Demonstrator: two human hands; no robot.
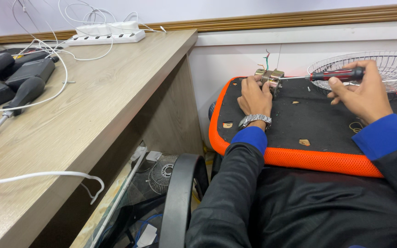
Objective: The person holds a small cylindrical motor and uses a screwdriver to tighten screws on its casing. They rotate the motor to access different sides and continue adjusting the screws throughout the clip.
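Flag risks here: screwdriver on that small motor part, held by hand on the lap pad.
1. The screwdriver tip works right beside the left hand steadying the metal part; a slip could jab the fingers.
2. The part sits at the far edge of the black pad, unclamped; it could roll off.

We saw no packages, labels, signs or screens anywhere in the view.
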